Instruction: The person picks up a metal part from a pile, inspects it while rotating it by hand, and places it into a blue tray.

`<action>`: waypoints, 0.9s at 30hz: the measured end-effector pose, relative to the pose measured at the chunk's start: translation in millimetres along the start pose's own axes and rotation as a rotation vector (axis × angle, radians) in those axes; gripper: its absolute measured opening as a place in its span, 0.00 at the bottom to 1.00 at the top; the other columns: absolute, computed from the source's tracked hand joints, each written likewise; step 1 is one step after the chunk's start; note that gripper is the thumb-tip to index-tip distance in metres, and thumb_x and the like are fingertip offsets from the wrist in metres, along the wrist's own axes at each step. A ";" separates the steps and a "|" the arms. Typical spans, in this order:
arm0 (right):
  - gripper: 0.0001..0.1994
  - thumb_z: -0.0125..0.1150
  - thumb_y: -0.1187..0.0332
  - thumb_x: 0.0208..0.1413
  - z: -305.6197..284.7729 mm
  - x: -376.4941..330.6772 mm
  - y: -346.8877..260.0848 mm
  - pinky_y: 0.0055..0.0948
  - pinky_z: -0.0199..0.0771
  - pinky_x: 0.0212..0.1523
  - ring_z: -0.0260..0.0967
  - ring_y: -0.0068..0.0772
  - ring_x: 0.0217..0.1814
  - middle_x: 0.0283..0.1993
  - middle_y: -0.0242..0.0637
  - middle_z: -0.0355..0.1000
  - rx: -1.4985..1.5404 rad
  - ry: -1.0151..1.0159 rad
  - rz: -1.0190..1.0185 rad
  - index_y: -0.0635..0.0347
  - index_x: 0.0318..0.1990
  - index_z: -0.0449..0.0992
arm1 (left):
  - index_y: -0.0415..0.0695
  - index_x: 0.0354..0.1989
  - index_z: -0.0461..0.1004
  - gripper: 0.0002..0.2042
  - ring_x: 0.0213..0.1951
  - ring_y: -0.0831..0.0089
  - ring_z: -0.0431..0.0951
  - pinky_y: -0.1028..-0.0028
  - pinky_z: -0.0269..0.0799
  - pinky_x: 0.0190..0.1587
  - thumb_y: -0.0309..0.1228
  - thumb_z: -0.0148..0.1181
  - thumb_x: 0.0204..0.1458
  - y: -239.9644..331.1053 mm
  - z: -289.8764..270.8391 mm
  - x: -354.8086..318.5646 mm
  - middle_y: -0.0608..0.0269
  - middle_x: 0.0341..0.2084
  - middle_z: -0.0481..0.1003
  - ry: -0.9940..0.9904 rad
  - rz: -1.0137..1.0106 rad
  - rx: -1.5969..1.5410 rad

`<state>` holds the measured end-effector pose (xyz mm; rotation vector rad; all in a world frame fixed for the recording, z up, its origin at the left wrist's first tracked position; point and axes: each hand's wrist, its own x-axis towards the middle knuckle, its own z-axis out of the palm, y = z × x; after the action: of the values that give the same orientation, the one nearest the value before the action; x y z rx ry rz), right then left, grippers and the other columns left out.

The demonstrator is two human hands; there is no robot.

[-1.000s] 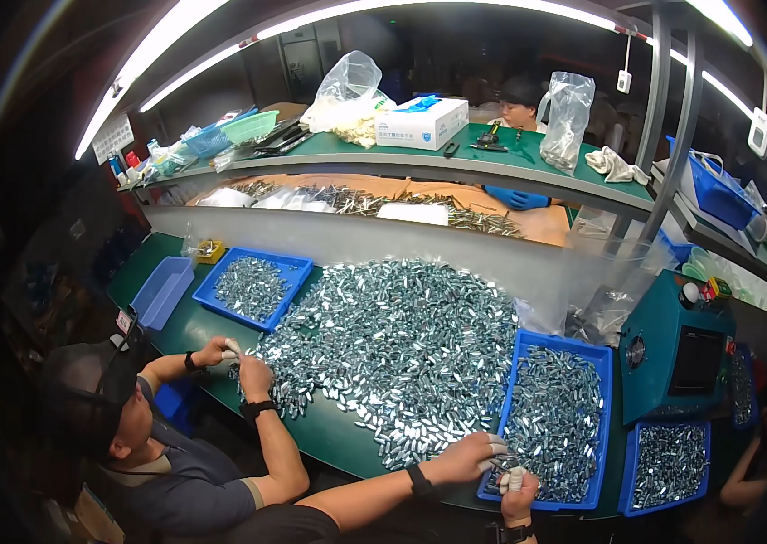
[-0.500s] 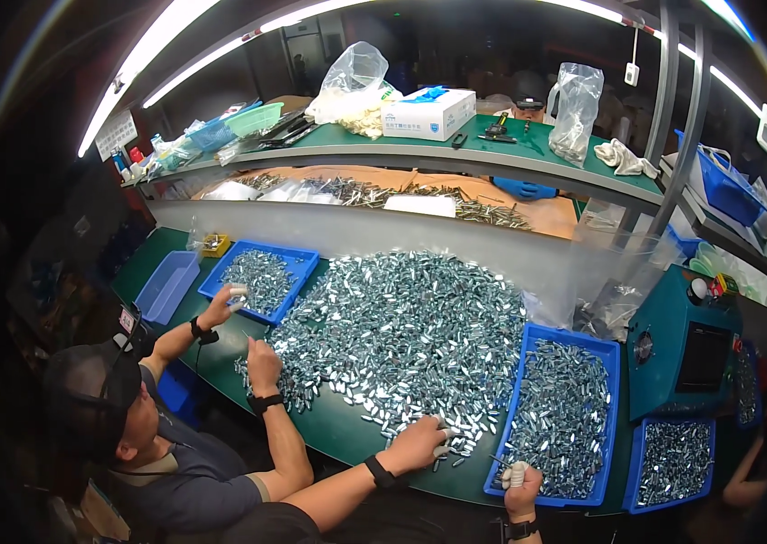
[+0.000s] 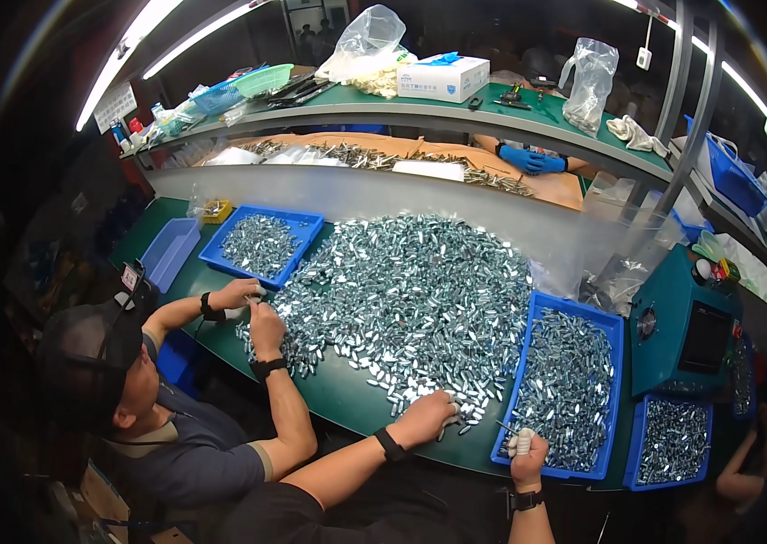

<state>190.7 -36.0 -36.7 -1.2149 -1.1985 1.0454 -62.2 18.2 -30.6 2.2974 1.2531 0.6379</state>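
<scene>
A large heap of small, shiny metal pieces (image 3: 411,299), oval and silvery, spreads over the green table (image 3: 338,399). At its near edge, my left hand (image 3: 424,421) has its fingers bent down among the pieces; its fingertips are partly hidden, so what they pinch does not show. My right hand (image 3: 527,453), with pale covers on its fingers, is closed round a thin dark rod (image 3: 505,426) whose end sticks out to the upper left. That hand is over the near left corner of a blue tray (image 3: 617,363) full of similar pieces.
To my left a co-worker (image 3: 175,408) bends over the heap's left edge, both hands together. Behind them stand another part-filled blue tray (image 3: 314,238) and a paler blue bin (image 3: 170,254). On the right are a teal machine (image 3: 665,317) and a smaller filled tray (image 3: 637,444). A shelf (image 3: 347,109) spans the back.
The view has shifted a little. The co-worker's raised hand has come down from near the blue tray to meet their other hand. My hands keep almost the same places by heap and tray.
</scene>
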 end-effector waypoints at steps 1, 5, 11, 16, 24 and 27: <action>0.22 0.50 0.60 0.65 0.4 0.5 -0.8 0.17 0.56 0.19 0.59 0.13 0.16 0.16 0.25 0.65 0.001 -0.004 -0.006 0.62 0.19 0.69 | 0.43 0.33 0.76 0.06 0.38 0.55 0.72 0.60 0.70 0.37 0.30 0.60 0.47 -1.9 1.3 0.0 0.56 0.31 0.71 -0.001 -0.001 -0.003; 0.22 0.50 0.60 0.66 0.1 0.2 0.9 0.17 0.56 0.19 0.58 0.13 0.16 0.16 0.25 0.65 0.012 -0.005 -0.014 0.62 0.19 0.69 | 0.43 0.33 0.76 0.06 0.38 0.54 0.72 0.59 0.69 0.37 0.29 0.61 0.46 -5.8 3.6 -0.6 0.56 0.29 0.70 0.033 0.013 0.001; 0.22 0.50 0.59 0.66 2.1 -1.0 -1.8 0.17 0.56 0.19 0.58 0.13 0.17 0.16 0.25 0.65 0.090 0.015 0.031 0.61 0.20 0.69 | 0.41 0.36 0.75 0.06 0.33 0.69 0.75 0.71 0.71 0.36 0.27 0.61 0.52 10.6 -8.8 -0.5 0.60 0.30 0.75 0.119 -0.224 -0.353; 0.21 0.50 0.60 0.66 7.7 0.4 -8.8 0.17 0.57 0.20 0.58 0.13 0.17 0.17 0.25 0.65 0.023 -0.011 0.025 0.61 0.20 0.69 | 0.40 0.40 0.74 0.06 0.30 0.81 0.74 0.80 0.71 0.37 0.27 0.58 0.57 13.2 -1.9 -1.9 0.64 0.31 0.77 0.260 -0.341 -0.875; 0.19 0.51 0.62 0.65 13.1 9.7 -9.2 0.16 0.59 0.20 0.59 0.12 0.18 0.18 0.24 0.67 0.028 0.008 0.001 0.62 0.22 0.71 | 0.41 0.43 0.75 0.08 0.32 0.80 0.74 0.78 0.71 0.38 0.29 0.53 0.61 32.8 -11.9 13.1 0.66 0.31 0.76 0.052 -0.424 -1.228; 0.19 0.51 0.63 0.65 8.6 8.0 -7.2 0.17 0.59 0.20 0.59 0.12 0.18 0.18 0.24 0.67 0.025 -0.042 -0.042 0.63 0.22 0.71 | 0.40 0.43 0.75 0.07 0.32 0.80 0.74 0.78 0.71 0.38 0.28 0.53 0.61 39.9 0.1 13.9 0.66 0.31 0.76 0.036 -0.401 -1.246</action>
<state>182.7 -27.8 -29.1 -1.1492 -1.2350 1.0564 -29.4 10.5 -5.0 0.9879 0.8594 0.9349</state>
